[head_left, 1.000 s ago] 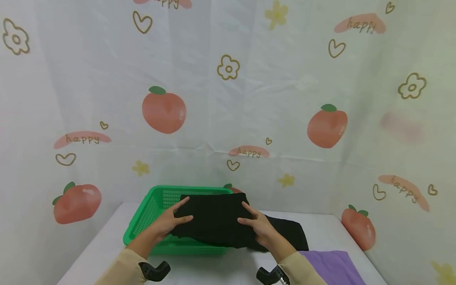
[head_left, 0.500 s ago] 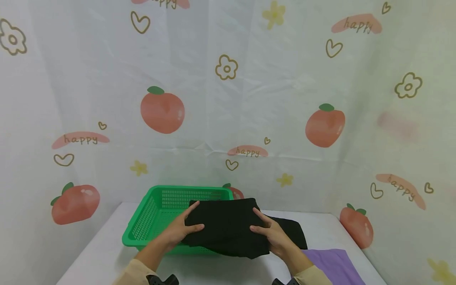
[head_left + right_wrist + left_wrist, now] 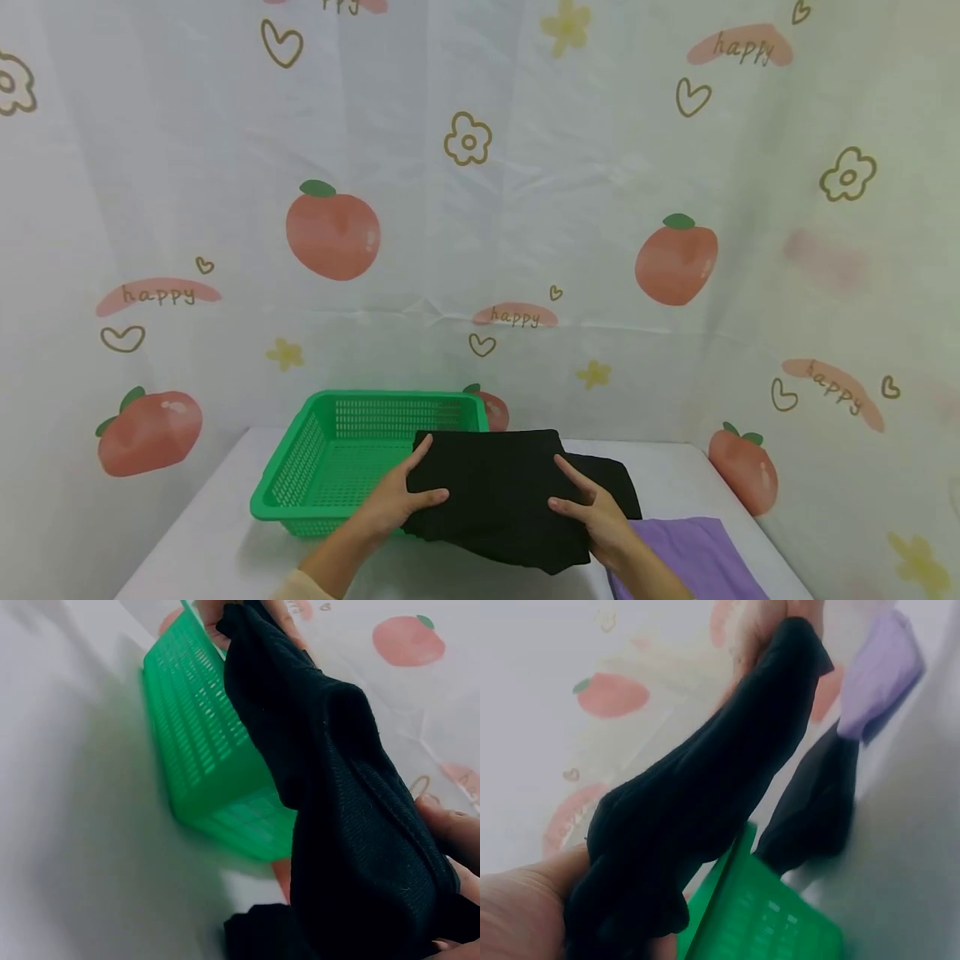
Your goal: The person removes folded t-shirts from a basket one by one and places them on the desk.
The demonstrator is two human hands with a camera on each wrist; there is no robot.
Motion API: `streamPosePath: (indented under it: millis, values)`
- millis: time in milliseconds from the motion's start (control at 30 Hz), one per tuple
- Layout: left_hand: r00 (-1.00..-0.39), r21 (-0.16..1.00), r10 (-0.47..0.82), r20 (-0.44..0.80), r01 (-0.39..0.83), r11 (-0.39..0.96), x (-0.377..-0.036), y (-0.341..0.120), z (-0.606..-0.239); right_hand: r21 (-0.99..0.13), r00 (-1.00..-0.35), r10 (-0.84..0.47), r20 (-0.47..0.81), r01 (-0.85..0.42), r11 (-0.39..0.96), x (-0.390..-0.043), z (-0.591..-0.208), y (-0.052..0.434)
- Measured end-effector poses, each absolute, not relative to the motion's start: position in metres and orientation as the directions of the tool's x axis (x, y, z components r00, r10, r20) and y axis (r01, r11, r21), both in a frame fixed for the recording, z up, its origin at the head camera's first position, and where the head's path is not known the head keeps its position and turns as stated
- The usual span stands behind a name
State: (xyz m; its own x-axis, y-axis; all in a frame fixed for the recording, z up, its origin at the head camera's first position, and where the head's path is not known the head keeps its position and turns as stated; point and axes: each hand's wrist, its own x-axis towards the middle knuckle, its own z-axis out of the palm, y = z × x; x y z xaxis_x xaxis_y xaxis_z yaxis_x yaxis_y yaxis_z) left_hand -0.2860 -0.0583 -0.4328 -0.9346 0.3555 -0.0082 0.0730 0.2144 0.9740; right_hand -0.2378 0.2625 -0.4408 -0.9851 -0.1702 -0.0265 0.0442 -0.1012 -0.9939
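Observation:
A folded black cloth garment [image 3: 491, 492] is held up off the table between both hands. My left hand [image 3: 393, 498] grips its left end, thumb on the near face; my right hand [image 3: 600, 512] grips the right end the same way. Thick folded layers of the garment [image 3: 360, 825] show in the right wrist view, its lower edge sagging. Just behind and to the left stands a green plastic basket [image 3: 270, 492], partly covered by the garment. In the left wrist view the left thumb [image 3: 562, 874] presses against the cloth.
Another black cloth [image 3: 611, 483] lies on the white table [image 3: 667, 467] behind my right hand. Beside it a purple cloth [image 3: 693, 554] lies at the right front. A white curtain [image 3: 525, 208] printed with peaches rises behind the table.
Both hands have carried the black garment right and toward me, away from over the basket. More of the basket's inside now shows. The view has turned slightly.

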Motion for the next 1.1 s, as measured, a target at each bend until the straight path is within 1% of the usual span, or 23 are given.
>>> streamPosePath:
  millis: [167, 267, 433, 633, 767, 900, 1000, 1100]
  values:
    - [-0.935, 0.98, 0.355, 0.011, 0.081, 0.184, -0.278, -0.044, -0.434, -0.992, -0.988, -0.143, -0.05, 0.065, -0.104, -0.228, -0.442, 0.274]
    - [-0.927, 0.983, 0.376, 0.015, 0.083, 0.164, -0.274, -0.037, -0.437, -0.994, -0.99, -0.132, -0.058, 0.07, -0.086, -0.222, -0.444, 0.281]
    - [-0.904, 0.989, 0.427, 0.025, 0.085, 0.123, -0.268, -0.025, -0.44, -0.997, -0.991, -0.113, -0.064, 0.067, -0.025, -0.213, -0.447, 0.294]
    - [-0.889, 0.989, 0.454, 0.053, 0.111, 0.102, -0.262, -0.01, -0.441, -0.997, -0.991, -0.117, -0.067, 0.061, 0.051, -0.201, -0.45, 0.31]
    - [-0.864, 0.989, 0.495, 0.088, 0.133, 0.056, -0.259, -0.001, -0.443, -0.995, -0.991, -0.117, -0.066, 0.057, 0.076, -0.193, -0.453, 0.32]
    - [-0.835, 0.992, 0.54, 0.104, 0.128, 0.006, -0.258, 0.009, -0.446, -0.992, -0.991, -0.097, -0.094, 0.085, 0.091, -0.185, -0.454, 0.329]
    - [-0.832, 0.993, 0.547, 0.093, 0.121, 0.015, -0.254, 0.017, -0.446, -0.99, -0.989, -0.098, -0.115, 0.106, 0.093, -0.179, -0.456, 0.338]
    - [-0.835, 0.991, 0.545, 0.081, 0.125, 0.045, -0.252, 0.024, -0.447, -0.987, -0.988, -0.102, -0.116, 0.103, 0.125, -0.174, -0.459, 0.347]
